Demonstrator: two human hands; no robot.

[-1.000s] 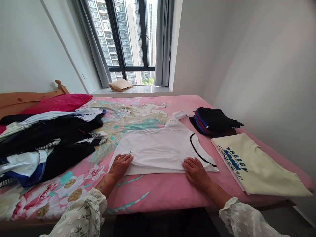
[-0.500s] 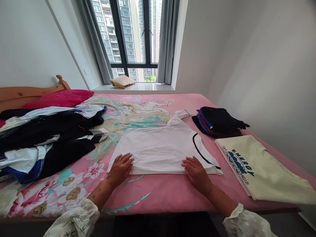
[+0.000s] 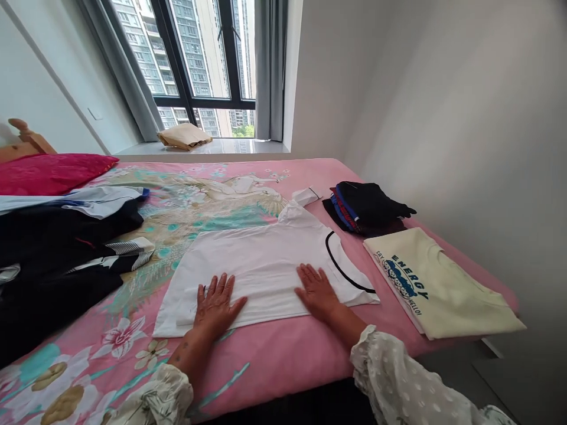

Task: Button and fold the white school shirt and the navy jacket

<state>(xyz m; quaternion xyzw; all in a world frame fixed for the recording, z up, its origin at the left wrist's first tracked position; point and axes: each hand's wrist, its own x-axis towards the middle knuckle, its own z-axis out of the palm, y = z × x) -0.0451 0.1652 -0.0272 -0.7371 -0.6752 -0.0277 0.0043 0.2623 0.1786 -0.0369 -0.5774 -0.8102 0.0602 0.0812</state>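
Observation:
A white T-shirt (image 3: 261, 260) with black trim at its neckline lies partly folded on the bed in front of me. Flat on its near left part rests my left hand (image 3: 218, 304), fingers spread. My right hand (image 3: 316, 290) presses on the shirt's near right part, also with fingers out, left of the black trim. Neither hand grips the cloth. At the far side one sleeve (image 3: 305, 196) with a thin dark edge sticks out beyond the body of the shirt.
A loose heap of black and white clothes (image 3: 66, 248) covers the left of the bed. To the right sit a dark folded stack (image 3: 372, 206) and a pale yellow printed T-shirt (image 3: 447, 283). A red pillow (image 3: 53, 173) lies at the back left, and a beige bundle (image 3: 183, 136) on the windowsill.
My view has swung to the right. Both hands have slid further onto the shirt from its near edge, and their fingers are more spread.

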